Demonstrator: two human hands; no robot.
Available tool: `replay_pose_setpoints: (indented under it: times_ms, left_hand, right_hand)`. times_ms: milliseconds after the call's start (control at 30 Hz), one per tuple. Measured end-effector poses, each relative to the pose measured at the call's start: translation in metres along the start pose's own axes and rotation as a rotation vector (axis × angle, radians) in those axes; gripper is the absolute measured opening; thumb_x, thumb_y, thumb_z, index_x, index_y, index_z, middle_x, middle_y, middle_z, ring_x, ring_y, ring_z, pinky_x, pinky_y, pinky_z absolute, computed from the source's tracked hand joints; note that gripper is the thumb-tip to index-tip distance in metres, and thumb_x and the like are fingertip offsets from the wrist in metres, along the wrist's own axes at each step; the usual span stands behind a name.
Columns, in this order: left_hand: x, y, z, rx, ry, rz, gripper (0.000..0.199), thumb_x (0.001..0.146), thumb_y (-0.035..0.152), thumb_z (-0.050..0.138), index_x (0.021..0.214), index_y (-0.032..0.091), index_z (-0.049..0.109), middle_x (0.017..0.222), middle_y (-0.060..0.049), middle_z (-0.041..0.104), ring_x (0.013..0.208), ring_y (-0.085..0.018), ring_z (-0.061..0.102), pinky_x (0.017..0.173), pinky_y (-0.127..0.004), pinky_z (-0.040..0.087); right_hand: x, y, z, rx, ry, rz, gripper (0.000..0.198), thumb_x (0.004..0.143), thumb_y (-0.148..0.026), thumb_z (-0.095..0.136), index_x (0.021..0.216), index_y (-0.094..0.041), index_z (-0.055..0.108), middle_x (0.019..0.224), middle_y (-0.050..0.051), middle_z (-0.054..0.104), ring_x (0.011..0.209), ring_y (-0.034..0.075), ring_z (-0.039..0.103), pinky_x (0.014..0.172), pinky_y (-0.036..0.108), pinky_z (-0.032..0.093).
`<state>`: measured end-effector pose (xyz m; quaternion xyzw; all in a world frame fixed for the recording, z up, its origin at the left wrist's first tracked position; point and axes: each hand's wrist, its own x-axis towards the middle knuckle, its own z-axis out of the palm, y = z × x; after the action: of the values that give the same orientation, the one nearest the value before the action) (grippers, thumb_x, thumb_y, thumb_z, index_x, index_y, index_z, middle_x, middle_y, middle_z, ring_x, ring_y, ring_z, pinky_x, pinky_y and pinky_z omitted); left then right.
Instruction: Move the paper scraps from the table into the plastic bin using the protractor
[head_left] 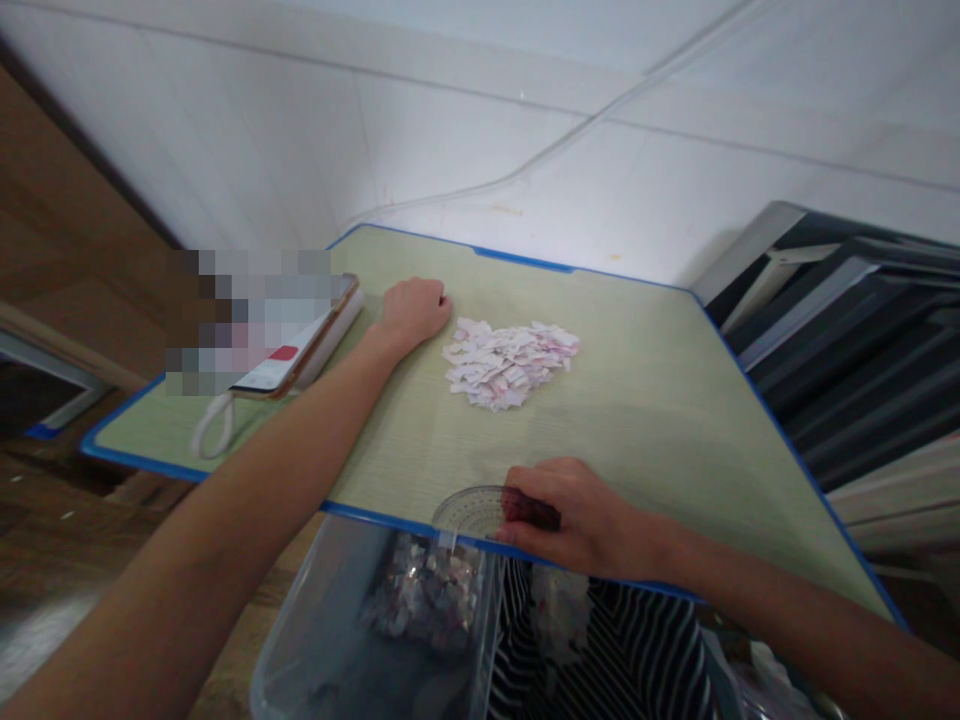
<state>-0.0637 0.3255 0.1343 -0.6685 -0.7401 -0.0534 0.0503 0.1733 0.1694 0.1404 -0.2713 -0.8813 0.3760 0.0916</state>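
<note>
My right hand (577,515) is closed on a clear protractor (472,510) at the table's near edge. The protractor's curved side faces left and away, and part of it is hidden by my fingers. A heap of small torn white and pinkish paper scraps (510,362) lies mid-table. My left hand (415,310) rests on the tabletop just left of the heap, apart from it. Its fingers are curled in, and whether they hold anything is hidden.
The blue-edged, pale green table (637,400) stands against a white wall. At its left lies a phone (289,350), partly blurred out, with a white strap. Below the near edge sits a clear plastic bin (300,620) containing scraps. Dark flat panels (847,320) lean at the right.
</note>
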Motion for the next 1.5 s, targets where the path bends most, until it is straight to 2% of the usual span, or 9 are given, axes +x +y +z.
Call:
replay_pose_setpoints:
  times_ms: [367, 900, 1133, 1367, 1500]
  left_hand:
    - [0.0007, -0.0011, 0.0021, -0.011, 0.012, -0.005, 0.047, 0.091, 0.031, 0.035, 0.115, 0.014, 0.071, 0.116, -0.018, 0.072, 0.107, -0.032, 0.066, 0.085, -0.039, 0.05]
    - [-0.0003, -0.0003, 0.0007, -0.012, 0.005, 0.0, 0.049, 0.09, 0.031, 0.033, 0.116, 0.014, 0.071, 0.117, -0.017, 0.072, 0.106, -0.032, 0.065, 0.085, -0.039, 0.049]
    - [-0.0013, 0.0004, -0.0007, -0.016, -0.009, -0.01, 0.049, 0.09, 0.031, 0.033, 0.117, 0.014, 0.07, 0.117, -0.017, 0.072, 0.106, -0.03, 0.065, 0.085, -0.038, 0.049]
    - [-0.0022, 0.0014, -0.0033, -0.016, -0.01, -0.003, 0.048, 0.091, 0.03, 0.033, 0.116, 0.013, 0.07, 0.116, -0.018, 0.072, 0.108, -0.031, 0.065, 0.086, -0.038, 0.049]
    - [-0.0015, 0.0006, -0.0022, -0.012, -0.008, 0.001, 0.048, 0.091, 0.03, 0.033, 0.116, 0.013, 0.071, 0.116, -0.018, 0.072, 0.107, -0.031, 0.065, 0.085, -0.038, 0.049]
  right_hand:
    - [-0.0009, 0.0031, 0.0017, 0.0, 0.023, -0.056, 0.023, 0.089, -0.029, 0.065, 0.074, -0.018, 0.05, 0.06, -0.006, 0.047, 0.054, 0.008, 0.04, 0.054, 0.021, 0.026]
    - [-0.001, -0.0016, -0.0015, 0.037, 0.004, 0.001, 0.02, 0.088, -0.025, 0.062, 0.074, -0.019, 0.05, 0.059, -0.007, 0.045, 0.053, 0.008, 0.04, 0.053, 0.02, 0.028]
    - [-0.0007, -0.0015, -0.0024, 0.048, 0.016, 0.044, 0.017, 0.087, -0.023, 0.062, 0.074, -0.019, 0.051, 0.061, -0.005, 0.049, 0.053, 0.008, 0.04, 0.054, 0.021, 0.029]
    - [-0.001, 0.0, -0.0005, 0.022, 0.016, -0.014, 0.019, 0.089, -0.026, 0.062, 0.075, -0.018, 0.052, 0.059, -0.006, 0.049, 0.052, 0.008, 0.041, 0.053, 0.021, 0.028]
    - [-0.0014, -0.001, -0.0022, 0.042, 0.012, 0.022, 0.02, 0.088, -0.026, 0.063, 0.074, -0.019, 0.051, 0.06, -0.006, 0.049, 0.053, 0.008, 0.041, 0.053, 0.021, 0.029]
